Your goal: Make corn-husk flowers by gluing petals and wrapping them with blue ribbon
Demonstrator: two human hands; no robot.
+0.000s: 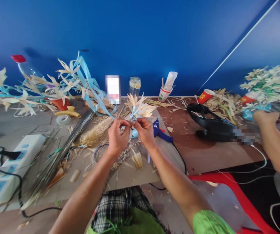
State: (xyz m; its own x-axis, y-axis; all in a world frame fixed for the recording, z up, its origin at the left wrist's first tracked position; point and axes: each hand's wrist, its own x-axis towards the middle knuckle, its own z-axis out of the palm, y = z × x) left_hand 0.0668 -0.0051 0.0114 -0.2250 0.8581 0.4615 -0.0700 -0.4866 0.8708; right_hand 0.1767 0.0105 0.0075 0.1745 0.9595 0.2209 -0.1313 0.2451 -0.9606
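Observation:
A small dried-husk flower, with pale and orange-tinged petals and a stem wrapped in light blue, stands upright between my hands. My left hand is closed, thumb and forefinger pinching at the base of the stem. From the other side my right hand pinches the same stem, the fingertips of both hands almost meeting. Light blue ribbon drapes from the flower branches at the left down to near my left hand. More blue material shows just beneath my fingers. Close to my right hand lies a blue glue gun.
Husk flower branches, a bundle of thin wires, a tape roll and a white power strip occupy the left. A jar and paper cup stand behind. Rightward are a black strapped device and another person's hand.

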